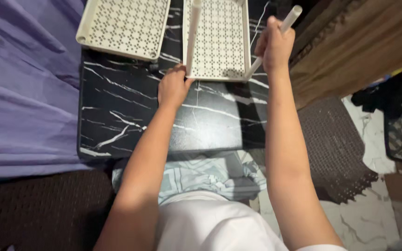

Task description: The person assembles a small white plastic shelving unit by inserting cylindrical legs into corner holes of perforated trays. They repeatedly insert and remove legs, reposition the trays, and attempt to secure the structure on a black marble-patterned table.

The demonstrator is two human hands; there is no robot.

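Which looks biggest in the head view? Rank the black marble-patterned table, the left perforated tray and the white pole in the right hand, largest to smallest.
1. Black marble-patterned table, plainly largest.
2. Left perforated tray, cut off by the frame's top edge.
3. White pole, gripped by the right hand; thin, partly hidden, and raised nearer the camera, so its true size is unsure.

I'm looking at a home: purple bedding, a brown woven floor mat, marble-patterned floor tiles, and piled clothes.

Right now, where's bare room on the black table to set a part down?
Free: the marbled black table in front of the left hand, from the left edge to the near edge. Also a strip below the right-hand tray. Crowded: the far edge, both perforated trays, left one, and upright poles.
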